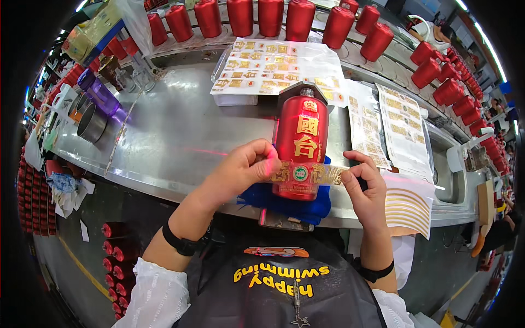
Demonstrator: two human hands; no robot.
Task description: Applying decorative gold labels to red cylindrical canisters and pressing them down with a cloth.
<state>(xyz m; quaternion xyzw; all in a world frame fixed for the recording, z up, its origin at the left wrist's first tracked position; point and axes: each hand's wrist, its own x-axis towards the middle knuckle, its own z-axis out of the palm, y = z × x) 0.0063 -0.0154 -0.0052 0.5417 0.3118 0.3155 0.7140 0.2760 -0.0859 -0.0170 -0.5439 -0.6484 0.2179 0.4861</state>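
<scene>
A red bottle (301,120) with raised gold characters leans or lies in front of me on a blue cloth (314,210); which of the two I cannot tell. Across its lower part runs a clear decal strip (328,176) with gold figures and a green round emblem. My left hand (254,164) is closed on the strip's left end, close against the bottle. Pinched between thumb and fingers of my right hand (365,183) is the right end, held off the bottle's side. A dark angular holder (322,94) surrounds the bottle neck.
Gold decal sheets (262,68) lie behind the bottle, and more sheets (404,126) to the right. Red bottles (240,16) line a curved conveyor at the back. A purple drinking bottle (98,93) and metal cup (93,124) stand left. A sink (445,169) is far right.
</scene>
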